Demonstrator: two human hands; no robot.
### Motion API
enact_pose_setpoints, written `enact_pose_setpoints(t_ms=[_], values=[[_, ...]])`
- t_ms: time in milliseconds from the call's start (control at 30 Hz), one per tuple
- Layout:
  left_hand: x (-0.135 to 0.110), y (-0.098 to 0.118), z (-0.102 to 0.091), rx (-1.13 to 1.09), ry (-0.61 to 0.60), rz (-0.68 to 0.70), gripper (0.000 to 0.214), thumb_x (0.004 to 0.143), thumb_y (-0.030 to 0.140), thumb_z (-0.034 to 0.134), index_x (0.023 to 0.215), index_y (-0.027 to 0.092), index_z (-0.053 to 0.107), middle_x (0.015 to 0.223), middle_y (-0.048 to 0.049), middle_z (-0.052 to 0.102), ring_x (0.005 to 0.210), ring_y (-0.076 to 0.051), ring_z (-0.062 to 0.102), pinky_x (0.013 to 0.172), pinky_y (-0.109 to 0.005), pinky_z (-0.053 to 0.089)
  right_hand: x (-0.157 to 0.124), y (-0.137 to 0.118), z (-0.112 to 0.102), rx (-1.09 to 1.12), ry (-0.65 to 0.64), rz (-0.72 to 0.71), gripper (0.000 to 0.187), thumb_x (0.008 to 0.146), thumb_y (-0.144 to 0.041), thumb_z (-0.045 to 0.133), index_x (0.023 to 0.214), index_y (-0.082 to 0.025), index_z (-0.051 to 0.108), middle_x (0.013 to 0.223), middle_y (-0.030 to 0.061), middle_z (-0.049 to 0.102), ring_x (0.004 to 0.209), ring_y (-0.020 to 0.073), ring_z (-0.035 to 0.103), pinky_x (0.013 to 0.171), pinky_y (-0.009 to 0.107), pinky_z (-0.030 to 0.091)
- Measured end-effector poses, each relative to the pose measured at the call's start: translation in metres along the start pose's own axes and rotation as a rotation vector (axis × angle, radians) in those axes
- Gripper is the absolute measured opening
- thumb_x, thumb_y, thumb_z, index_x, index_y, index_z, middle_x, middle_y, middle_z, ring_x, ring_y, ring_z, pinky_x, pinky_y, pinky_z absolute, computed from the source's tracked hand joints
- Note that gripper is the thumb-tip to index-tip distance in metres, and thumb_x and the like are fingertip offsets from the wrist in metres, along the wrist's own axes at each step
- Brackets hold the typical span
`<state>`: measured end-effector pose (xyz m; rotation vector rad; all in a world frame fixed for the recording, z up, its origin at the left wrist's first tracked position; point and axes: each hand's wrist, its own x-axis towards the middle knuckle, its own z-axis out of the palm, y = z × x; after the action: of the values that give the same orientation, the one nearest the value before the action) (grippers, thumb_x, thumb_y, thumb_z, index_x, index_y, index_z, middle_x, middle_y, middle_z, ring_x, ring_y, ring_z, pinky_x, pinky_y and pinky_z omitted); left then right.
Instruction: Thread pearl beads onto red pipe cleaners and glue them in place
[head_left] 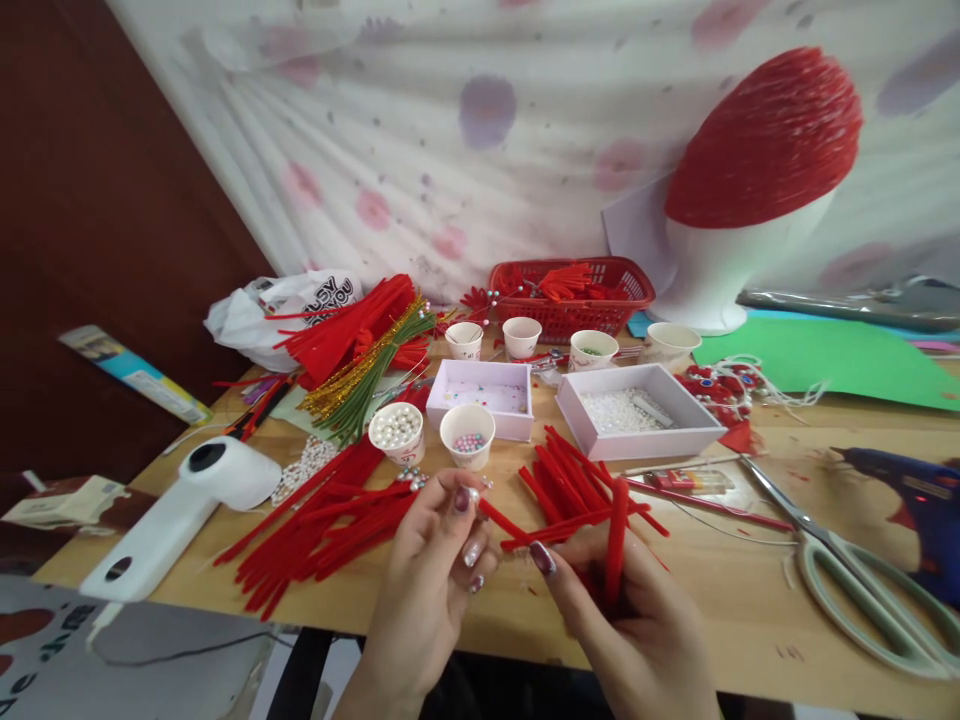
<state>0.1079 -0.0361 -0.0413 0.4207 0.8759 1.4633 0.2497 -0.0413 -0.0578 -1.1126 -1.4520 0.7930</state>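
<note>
A red pipe cleaner (504, 520) stretches between my two hands. Thumb and index finger of my left hand (431, 565) are pinched at its far end, where a small pale spot shows, perhaps a bead. My right hand (634, 610) is closed around the other end, and a bent red length (617, 540) stands up from its fingers. Just beyond lie a loose bundle of red pipe cleaners (559, 485) and a larger spread of them (322, 540) at the left. Paper cups of white pearl beads (396, 428) and pink and blue beads (469, 440) stand ahead of my left hand.
Scissors (862, 570) and a blue glue gun (911, 490) lie at the right. A white handheld device (180, 510) rests at the left. Behind are white box trays (637, 440), a red basket (570, 315) and a mannequin head (712, 265) with a red cap.
</note>
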Motion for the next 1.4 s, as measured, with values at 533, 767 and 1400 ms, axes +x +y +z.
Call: enact_pose_setpoints(t_ms=[533,767,1400], values=[[-0.001,0.000,-0.004,0.216,0.060,0.120,0.030,0.066,0.037,0.088,0.084,0.018,0.074,0.073,0.0022,0.063,0.052,-0.005,0.054,0.052,-0.016,0.047,-0.003,-0.004,-0.006,0.002,-0.059,0.185,0.026,0.085,-0.036,0.063,0.064,-0.021,0.058,0.051,-0.0036,0.045,0.046,0.0102,0.037,0.042,0.025,0.030],[-0.001,0.003,-0.009,0.386,-0.019,0.260,0.024,0.070,0.038,0.085,0.083,0.019,0.076,0.075,0.0003,0.065,0.055,-0.007,0.058,0.057,-0.018,0.051,-0.005,-0.003,-0.008,0.016,-0.067,0.194,0.025,0.085,-0.036,0.063,0.065,-0.022,0.058,0.051,-0.0036,0.045,0.047,0.0109,0.037,0.044,0.026,0.031],[-0.003,0.004,-0.018,0.315,-0.246,0.120,0.013,0.072,0.028,0.084,0.076,0.017,0.077,0.083,-0.0015,0.060,0.051,-0.006,0.059,0.050,-0.018,0.050,-0.002,0.008,-0.011,0.044,-0.256,0.118,0.033,0.092,-0.040,0.059,0.068,-0.020,0.054,0.057,-0.0036,0.047,0.050,0.0096,0.040,0.045,0.022,0.034]])
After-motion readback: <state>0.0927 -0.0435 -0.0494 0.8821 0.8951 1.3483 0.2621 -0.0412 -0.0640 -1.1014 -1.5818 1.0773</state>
